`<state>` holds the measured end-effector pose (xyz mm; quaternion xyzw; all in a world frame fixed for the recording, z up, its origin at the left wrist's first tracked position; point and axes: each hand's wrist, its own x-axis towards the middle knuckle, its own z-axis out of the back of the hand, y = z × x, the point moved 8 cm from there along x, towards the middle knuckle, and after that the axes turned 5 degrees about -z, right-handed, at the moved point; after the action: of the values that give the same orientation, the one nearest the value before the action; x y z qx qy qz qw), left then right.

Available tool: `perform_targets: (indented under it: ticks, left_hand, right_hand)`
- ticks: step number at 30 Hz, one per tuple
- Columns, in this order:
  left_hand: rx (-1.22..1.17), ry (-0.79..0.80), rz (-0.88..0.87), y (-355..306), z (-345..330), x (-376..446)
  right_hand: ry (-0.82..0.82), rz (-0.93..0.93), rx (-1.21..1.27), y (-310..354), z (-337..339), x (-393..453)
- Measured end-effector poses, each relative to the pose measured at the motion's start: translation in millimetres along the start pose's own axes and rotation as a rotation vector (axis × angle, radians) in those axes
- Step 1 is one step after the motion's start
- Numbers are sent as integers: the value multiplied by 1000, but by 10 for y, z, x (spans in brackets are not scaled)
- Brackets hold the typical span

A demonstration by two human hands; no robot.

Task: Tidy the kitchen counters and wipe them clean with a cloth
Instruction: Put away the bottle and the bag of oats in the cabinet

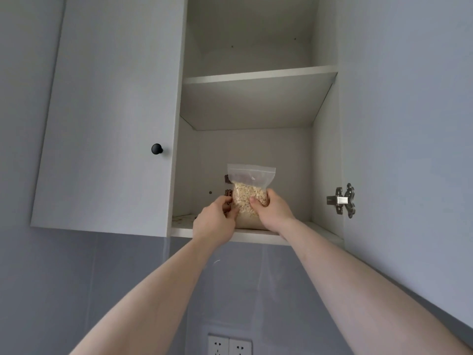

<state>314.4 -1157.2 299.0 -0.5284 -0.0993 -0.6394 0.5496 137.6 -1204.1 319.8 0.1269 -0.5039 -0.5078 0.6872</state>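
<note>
Head view — a clear bag of oats point(249, 198) is being held upright on the cupboard's bottom shelf point(258, 237).
It is being gripped by curled fingers of the left hand point(213, 221) and right hand point(273, 212).

Head camera, tilted upward into an open wall cabinet

The single wide-angle view looks from below, behind both raised forearms, up past the left hand point(213, 221) and right hand point(273, 212) into the cabinet's lower compartment point(294, 175), which sits close ahead of the hands. The shelf point(256, 78) and upper compartment lie above the hands, the closed door point(110, 111) with its black knob point(157, 149) to their left, the open door's hinge point(344, 200) to their right, and a wall socket point(229, 345) far below them at the bottom edge.
</note>
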Motion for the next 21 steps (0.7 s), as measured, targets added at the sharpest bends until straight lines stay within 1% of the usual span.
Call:
perform_targets:
  ticks: [4, 12, 16, 21]
  left_hand:
    - [-2, 5, -11, 22, 3, 15]
    - [73, 36, 6, 40, -31, 16]
    - [169, 85, -31, 9, -100, -26]
    - [205, 144, 20, 14, -113, -63]
  right_hand:
    - [-58, 20, 16, -9, 66, -10]
    - [-74, -11, 25, 8, 62, -45]
    - [-121, 13, -73, 57, 68, -113]
    - [-132, 27, -166, 121, 26, -221]
